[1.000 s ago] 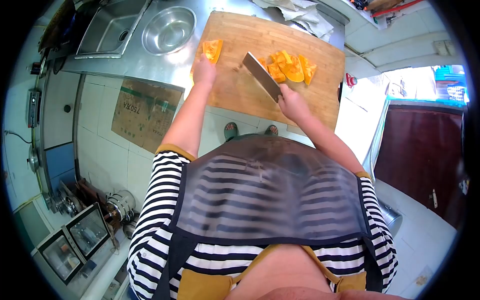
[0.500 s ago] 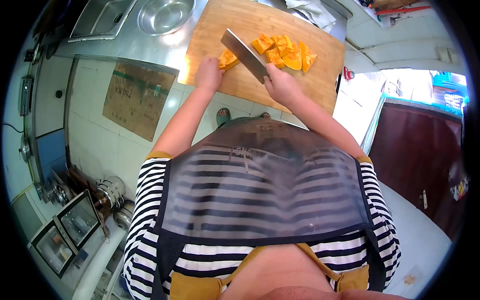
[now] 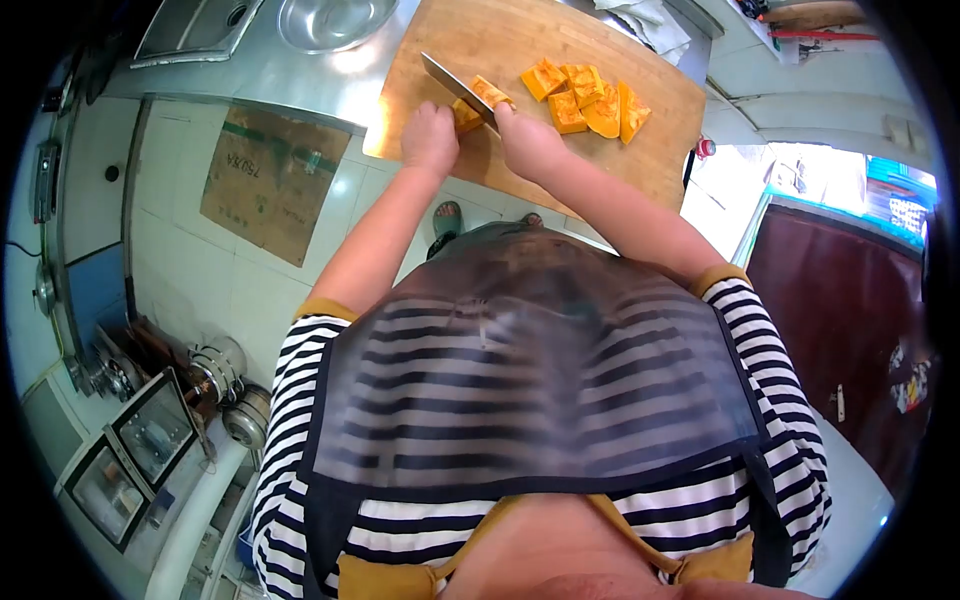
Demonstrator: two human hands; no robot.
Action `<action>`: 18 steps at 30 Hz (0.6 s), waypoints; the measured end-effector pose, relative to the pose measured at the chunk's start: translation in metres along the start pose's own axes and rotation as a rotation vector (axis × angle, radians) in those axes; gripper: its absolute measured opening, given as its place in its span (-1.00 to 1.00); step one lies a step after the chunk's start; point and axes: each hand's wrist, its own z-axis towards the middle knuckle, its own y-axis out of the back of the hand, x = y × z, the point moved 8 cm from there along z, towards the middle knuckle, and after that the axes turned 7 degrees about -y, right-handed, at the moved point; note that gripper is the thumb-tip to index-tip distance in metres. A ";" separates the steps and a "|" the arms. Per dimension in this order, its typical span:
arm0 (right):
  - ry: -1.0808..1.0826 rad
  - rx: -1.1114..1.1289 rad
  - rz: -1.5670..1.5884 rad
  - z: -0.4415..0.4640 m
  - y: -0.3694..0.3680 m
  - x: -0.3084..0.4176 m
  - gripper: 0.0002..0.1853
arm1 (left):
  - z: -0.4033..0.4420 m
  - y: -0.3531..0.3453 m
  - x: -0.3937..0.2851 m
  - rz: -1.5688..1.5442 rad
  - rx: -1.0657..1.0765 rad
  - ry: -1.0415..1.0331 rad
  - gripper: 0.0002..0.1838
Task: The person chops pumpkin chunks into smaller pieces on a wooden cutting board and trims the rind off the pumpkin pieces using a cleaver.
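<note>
My right hand (image 3: pixel 528 143) is closed around the handle of a cleaver (image 3: pixel 452 85). Its blade stands in a chunk of orange pumpkin (image 3: pixel 466 117), with part of the pumpkin showing on each side. How deep the blade sits I cannot tell. Fingers curled, my left hand (image 3: pixel 430 137) holds the near left side of that chunk, close to the blade. To the right, several cut pumpkin pieces (image 3: pixel 567 112) lie in a group on the wooden cutting board (image 3: pixel 640 175).
Left of the board are a metal bowl (image 3: pixel 335 22) and a sink (image 3: pixel 190 35) on the steel counter (image 3: pixel 300 92). A white cloth (image 3: pixel 655 28) lies behind the board. Flattened cardboard (image 3: pixel 270 185) hangs below the counter edge.
The cleaver has moved left and its blade has come into the pumpkin chunk. My right hand has moved closer to my left hand, which still holds the chunk.
</note>
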 end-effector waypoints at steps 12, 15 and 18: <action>0.145 -0.660 0.495 -0.065 0.032 -0.064 -0.68 | 0.002 -0.005 0.005 -0.054 -0.103 0.023 -0.35; -0.234 -0.585 0.955 -0.110 0.021 -0.131 -0.81 | 0.013 0.004 -0.008 -0.012 -0.135 0.009 -0.27; -0.525 -0.616 1.263 -0.160 -0.004 -0.188 -0.81 | 0.029 0.000 -0.019 0.068 -0.142 -0.111 -0.27</action>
